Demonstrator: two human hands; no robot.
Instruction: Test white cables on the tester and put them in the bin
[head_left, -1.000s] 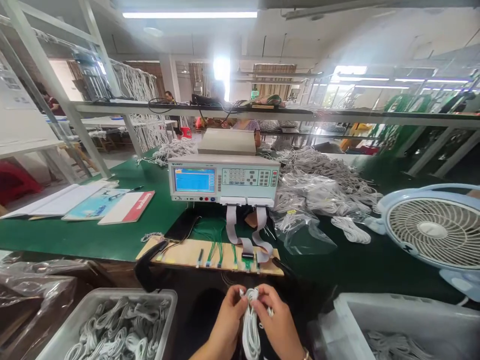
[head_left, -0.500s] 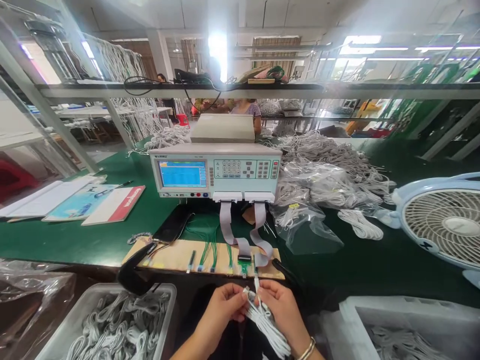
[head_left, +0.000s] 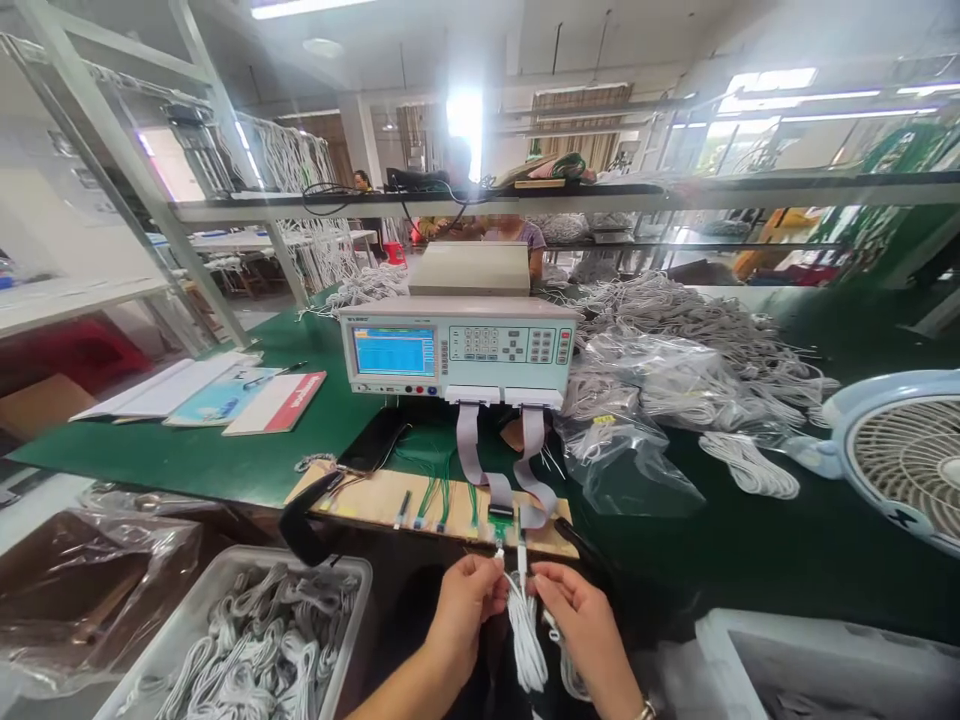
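Note:
In the head view, my left hand [head_left: 474, 595] pinches a small white plug of a coiled white cable [head_left: 528, 645]. The plug's tip meets the green circuit board [head_left: 501, 528] at the front edge of the wooden strip [head_left: 352, 501]. A longer white connector [head_left: 523, 560] points up at the neighbouring slot beside it. My right hand [head_left: 581, 610] is closed, its thumb and fingertips at the cable just right of that connector. The coil hangs between both hands. Part of another white loop [head_left: 574, 678] shows below my right hand, which partly hides it.
A bench tester [head_left: 457, 345] with a blue screen stands behind, joined by grey ribbon cables [head_left: 469, 450]. A tub of coiled cables [head_left: 352, 610] is at lower left, a white bin [head_left: 720, 640] at lower right. Bagged cables [head_left: 637, 440] and a fan [head_left: 900, 450] stand right.
My left hand has brought the small plug up to the green board. The coil now hangs lower between my hands, and my right hand has shifted slightly right of the connector. The view has turned left.

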